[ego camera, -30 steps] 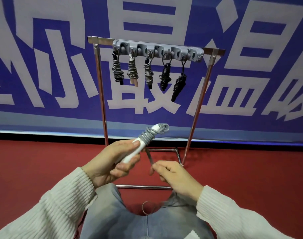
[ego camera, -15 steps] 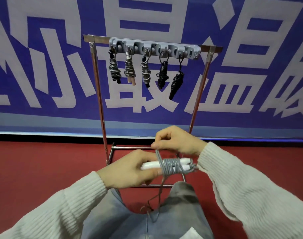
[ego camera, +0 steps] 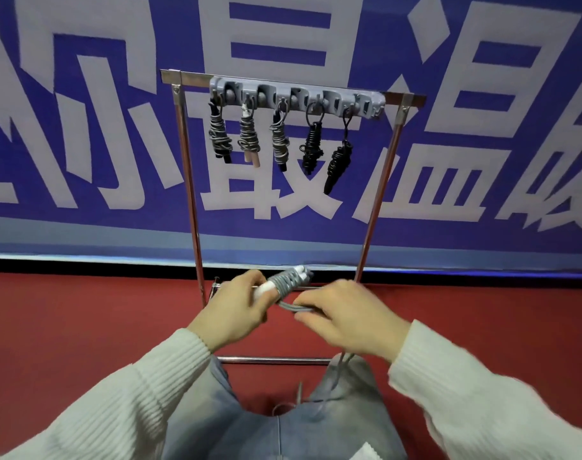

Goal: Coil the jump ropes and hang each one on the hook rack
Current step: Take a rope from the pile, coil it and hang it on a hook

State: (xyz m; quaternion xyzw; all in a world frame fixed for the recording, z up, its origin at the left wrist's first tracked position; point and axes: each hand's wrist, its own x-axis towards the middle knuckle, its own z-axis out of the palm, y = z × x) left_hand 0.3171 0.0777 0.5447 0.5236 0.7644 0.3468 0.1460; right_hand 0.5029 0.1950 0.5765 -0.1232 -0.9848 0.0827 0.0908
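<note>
Holding: my left hand (ego camera: 236, 313) grips the white handles (ego camera: 266, 288) of the grey jump rope (ego camera: 284, 283), lower centre of frame, fingers curled round them.
Coil: grey turns wrapped around the handles' far end, which points up and to the right.
Right hand: my right hand (ego camera: 349, 322) sits just right of the left, fingers curled, pinching a bundle of grey strands that runs from the coil.
Loose end: slack cord (ego camera: 336, 376) drops below my right hand onto my lap, over grey trousers (ego camera: 249, 423), bottom centre.
Rack: grey hook rack (ego camera: 296, 97) on the top bar of a metal frame (ego camera: 190, 180), upper centre.
Hung: five coiled ropes (ego camera: 279, 141) on the hooks, three grey at left, two black at right. Rightmost black one hangs lowest and tilted.
Free hook: right end of the rack looks unoccupied; blurred, can't be sure.
Sleeves: white ribbed knit (ego camera: 482, 406) on both arms.
Backdrop: blue banner (ego camera: 84, 127) with large white characters; red floor (ego camera: 67, 327) beneath.
</note>
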